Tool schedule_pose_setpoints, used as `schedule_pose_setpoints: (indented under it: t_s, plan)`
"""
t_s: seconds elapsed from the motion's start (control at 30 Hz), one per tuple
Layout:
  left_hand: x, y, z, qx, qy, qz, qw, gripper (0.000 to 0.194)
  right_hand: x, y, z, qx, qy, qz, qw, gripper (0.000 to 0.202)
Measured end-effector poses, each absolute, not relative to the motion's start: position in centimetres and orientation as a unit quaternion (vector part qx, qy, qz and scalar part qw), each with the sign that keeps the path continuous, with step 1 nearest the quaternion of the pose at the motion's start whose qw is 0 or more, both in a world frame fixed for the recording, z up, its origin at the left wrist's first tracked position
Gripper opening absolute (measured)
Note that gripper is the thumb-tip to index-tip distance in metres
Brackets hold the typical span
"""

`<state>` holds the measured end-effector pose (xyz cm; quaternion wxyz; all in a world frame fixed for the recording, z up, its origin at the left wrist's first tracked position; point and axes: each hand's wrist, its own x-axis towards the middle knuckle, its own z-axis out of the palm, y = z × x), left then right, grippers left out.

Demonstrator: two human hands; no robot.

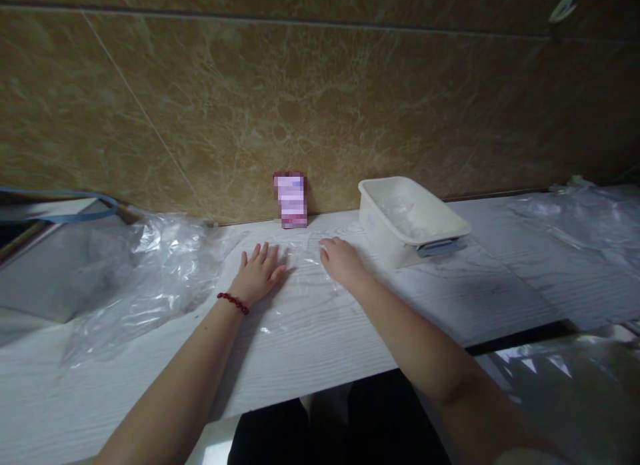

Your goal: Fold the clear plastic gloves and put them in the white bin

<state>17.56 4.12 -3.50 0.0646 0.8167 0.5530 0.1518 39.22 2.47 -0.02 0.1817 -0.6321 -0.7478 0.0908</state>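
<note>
A thin clear plastic bag (295, 301) lies spread on the tabletop between my hands. My left hand (257, 275), with a red bead bracelet at the wrist, rests flat on its left side with the fingers apart. At the upper right of the bag, my right hand (344, 261) has its fingers curled together, closed on the clear plastic. The exact edge it pinches is hard to make out. Just right of that hand stands a white plastic bin (387, 241) with some clear, crumpled pieces inside and a grey clip or handle on its near end.
A phone-like object with a blurred screen (291, 201) leans on the brown marbled wall (320, 105). Crumpled clear plastic (165, 271) lies at left beside a white box (55, 271). More clear plastic (590, 218) lies far right. The white wood-grain table (300, 365) ends before my legs.
</note>
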Motion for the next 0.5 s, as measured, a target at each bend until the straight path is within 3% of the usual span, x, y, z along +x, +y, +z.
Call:
schedule_pose_setpoints:
  t_s: [0.13, 0.3, 0.5]
  plan:
    - [19.4, 2.5, -3.5, 0.858, 0.486, 0.150, 0.071, 0.059, 43.7, 5.2, -0.3, -0.676, -0.718, 0.087, 0.137, 0.032]
    - [21.1, 0.6, -4.1, 0.892, 0.450, 0.052, 0.008, 0.071, 42.4, 6.0, -1.9, -0.636, -0.748, 0.047, 0.183, 0.030]
    - [21.9, -0.8, -4.5, 0.887, 0.460, 0.000, -0.034, 0.072, 39.2, 5.1, -2.4, -0.520, -0.817, 0.038, 0.245, 0.026]
